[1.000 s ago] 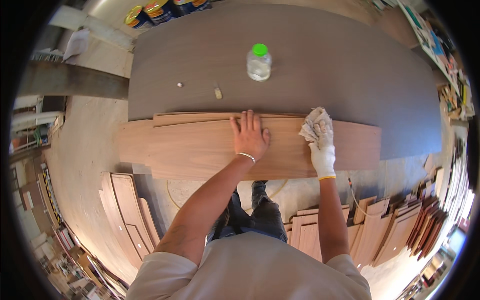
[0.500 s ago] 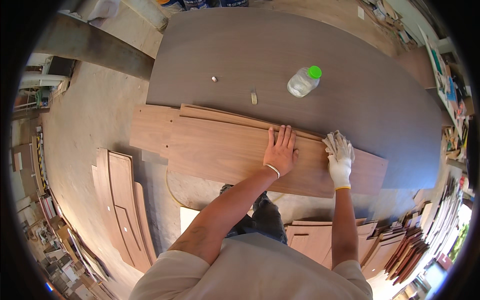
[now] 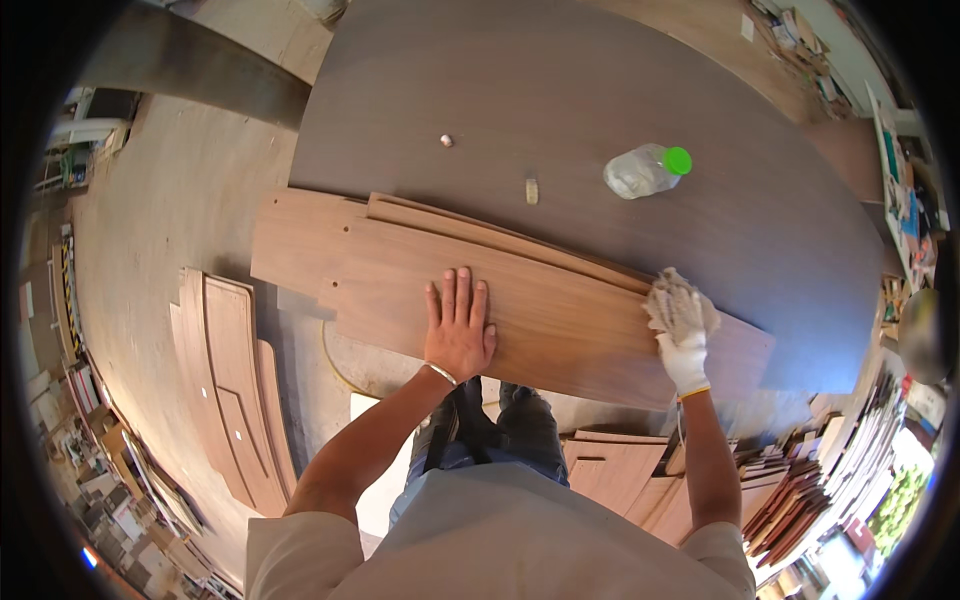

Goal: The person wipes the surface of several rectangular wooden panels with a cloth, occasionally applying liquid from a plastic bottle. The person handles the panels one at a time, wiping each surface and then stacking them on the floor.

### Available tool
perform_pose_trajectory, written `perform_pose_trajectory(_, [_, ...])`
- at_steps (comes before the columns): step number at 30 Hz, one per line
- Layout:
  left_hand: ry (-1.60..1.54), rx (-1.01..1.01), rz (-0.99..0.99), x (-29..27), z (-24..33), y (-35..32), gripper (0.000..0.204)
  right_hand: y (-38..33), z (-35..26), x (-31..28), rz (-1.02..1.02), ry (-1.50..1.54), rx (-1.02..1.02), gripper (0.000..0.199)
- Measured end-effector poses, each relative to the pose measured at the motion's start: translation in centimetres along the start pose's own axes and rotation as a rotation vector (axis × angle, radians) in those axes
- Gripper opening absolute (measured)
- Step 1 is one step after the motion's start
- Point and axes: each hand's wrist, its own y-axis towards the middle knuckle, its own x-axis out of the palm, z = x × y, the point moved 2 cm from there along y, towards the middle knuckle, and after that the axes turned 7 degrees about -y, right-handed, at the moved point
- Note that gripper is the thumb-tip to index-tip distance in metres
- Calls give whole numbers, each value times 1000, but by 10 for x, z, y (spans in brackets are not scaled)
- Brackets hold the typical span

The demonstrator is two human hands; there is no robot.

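Workshop floor at the lower frame carries stacks of cut brown wood panels (image 3: 235, 380), lower left and lower right. Above them, a long brown wood-veneer board (image 3: 520, 300) lies across the near edge of a dark grey oval table (image 3: 600, 90), on top of further thin boards. Left hand (image 3: 458, 325), bare, presses flat at board centre, fingers spread and straight. Right hand (image 3: 683, 345), in a white work glove, closes on a crumpled pale cloth (image 3: 678, 300) at the board's right end. Judged progress: wiping is in hand; no treated area can be told apart from untreated surface. Farther up lie a clear plastic bottle with green cap (image 3: 645, 170) and two small objects.
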Motion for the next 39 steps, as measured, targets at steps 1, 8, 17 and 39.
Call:
perform_pose_trajectory(1, [4,-12,-5,1,2,1,74,11,-29,6,-22,46,-24,77])
perform_pose_trajectory(8, [-5,2,-156,4,-3,2,72,144,-279,86,-66,-117,-845,48])
perform_pose_trajectory(17, [-51,31,-34,4,-7,5,63,199,-392,155,-68,23,-915,44])
perform_pose_trajectory(39, [75,21,45,26,-7,-1,69,151,-279,104,19,115,-809,33])
